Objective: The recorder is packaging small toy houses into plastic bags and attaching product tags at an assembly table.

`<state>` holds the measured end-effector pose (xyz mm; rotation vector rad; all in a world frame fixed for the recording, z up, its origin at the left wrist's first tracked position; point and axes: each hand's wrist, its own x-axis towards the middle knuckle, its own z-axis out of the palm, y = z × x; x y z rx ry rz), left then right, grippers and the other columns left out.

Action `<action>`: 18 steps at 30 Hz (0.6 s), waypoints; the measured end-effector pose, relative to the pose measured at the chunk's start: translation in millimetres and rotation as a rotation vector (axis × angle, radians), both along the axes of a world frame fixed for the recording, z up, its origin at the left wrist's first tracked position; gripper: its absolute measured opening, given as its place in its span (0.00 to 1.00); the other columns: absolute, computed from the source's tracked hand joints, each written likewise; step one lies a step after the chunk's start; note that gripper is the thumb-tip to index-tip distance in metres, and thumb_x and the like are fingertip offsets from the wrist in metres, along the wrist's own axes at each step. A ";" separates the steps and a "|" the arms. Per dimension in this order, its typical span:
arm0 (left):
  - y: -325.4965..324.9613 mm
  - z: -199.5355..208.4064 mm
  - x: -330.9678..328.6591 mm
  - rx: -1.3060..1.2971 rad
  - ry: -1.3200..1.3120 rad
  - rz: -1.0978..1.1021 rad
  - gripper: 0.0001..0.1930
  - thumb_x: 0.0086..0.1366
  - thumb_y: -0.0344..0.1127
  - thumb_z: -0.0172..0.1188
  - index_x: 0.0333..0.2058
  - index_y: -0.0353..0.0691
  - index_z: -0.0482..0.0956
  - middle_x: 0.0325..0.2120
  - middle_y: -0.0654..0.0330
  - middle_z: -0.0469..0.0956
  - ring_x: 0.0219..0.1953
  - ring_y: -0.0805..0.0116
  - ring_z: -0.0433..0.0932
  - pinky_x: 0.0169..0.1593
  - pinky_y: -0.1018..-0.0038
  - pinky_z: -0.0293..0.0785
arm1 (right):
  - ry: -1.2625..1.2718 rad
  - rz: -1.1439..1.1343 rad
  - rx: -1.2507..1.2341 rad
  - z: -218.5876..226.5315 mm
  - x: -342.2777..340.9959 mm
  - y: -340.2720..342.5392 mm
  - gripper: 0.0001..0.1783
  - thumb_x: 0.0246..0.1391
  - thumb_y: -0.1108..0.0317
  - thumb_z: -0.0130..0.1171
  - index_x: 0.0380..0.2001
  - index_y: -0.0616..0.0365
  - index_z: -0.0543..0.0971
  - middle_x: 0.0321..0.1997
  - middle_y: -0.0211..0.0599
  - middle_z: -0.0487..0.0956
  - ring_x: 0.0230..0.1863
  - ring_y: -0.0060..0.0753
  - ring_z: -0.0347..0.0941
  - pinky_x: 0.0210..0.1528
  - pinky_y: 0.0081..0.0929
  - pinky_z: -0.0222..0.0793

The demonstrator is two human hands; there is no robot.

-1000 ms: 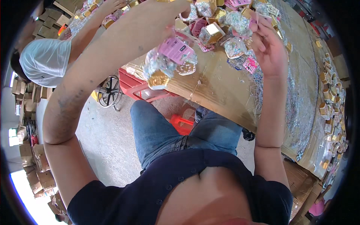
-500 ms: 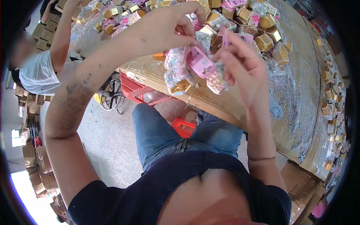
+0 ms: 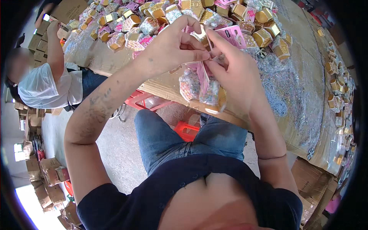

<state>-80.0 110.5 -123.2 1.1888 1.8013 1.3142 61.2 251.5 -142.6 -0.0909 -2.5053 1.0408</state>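
Observation:
My left hand (image 3: 174, 48) and my right hand (image 3: 239, 74) meet over the table's near edge, both closed in fingertip pinches. A thin pale thread (image 3: 210, 43) shows at the fingertips; its ends are hidden. Just below hang small glittery ornaments (image 3: 189, 85), pale and sparkling with some gold, and a pink card tag (image 3: 203, 76) seen nearly edge-on. My right palm partly covers the ornament nearest it. Another pink card (image 3: 231, 36) stands behind my right index finger; whether I touch it I cannot tell.
Many gold-based glitter ornaments (image 3: 151, 26) are heaped along the far side of the cardboard-covered table (image 3: 161, 82). To the right lie a blue thread bundle (image 3: 276, 103) and loose glitter. A red stool (image 3: 143, 100) stands under the edge. A person in white (image 3: 50, 86) sits at left.
The ornaments and tag have turned and now hang lower, the tag edge-on. My fingertips have come together above them. The other person's arm has moved left.

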 end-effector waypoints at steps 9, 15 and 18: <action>-6.5 -2.9 1.1 0.033 -0.016 -0.064 0.18 0.63 0.25 0.60 0.43 0.40 0.58 0.32 0.56 0.79 0.36 0.74 0.77 0.38 0.79 0.73 | -0.038 0.176 -0.338 -12.4 -11.1 9.4 0.32 0.49 0.70 0.57 0.61 0.48 0.67 0.38 0.38 0.79 0.29 0.36 0.76 0.34 0.31 0.71; -16.7 -2.5 7.4 -0.069 0.082 -0.032 0.16 0.64 0.26 0.58 0.39 0.41 0.56 0.35 0.57 0.77 0.38 0.72 0.77 0.42 0.78 0.72 | -0.036 0.035 -0.195 2.4 -3.4 0.4 0.28 0.49 0.68 0.56 0.57 0.48 0.70 0.36 0.36 0.80 0.32 0.40 0.78 0.36 0.34 0.72; -18.8 -10.2 8.7 0.058 0.213 -0.072 0.16 0.64 0.25 0.58 0.39 0.42 0.56 0.34 0.57 0.76 0.40 0.72 0.76 0.44 0.77 0.71 | 0.042 -0.004 -0.150 -8.5 -2.7 -7.4 0.27 0.51 0.68 0.55 0.57 0.47 0.69 0.36 0.37 0.81 0.34 0.44 0.78 0.38 0.37 0.73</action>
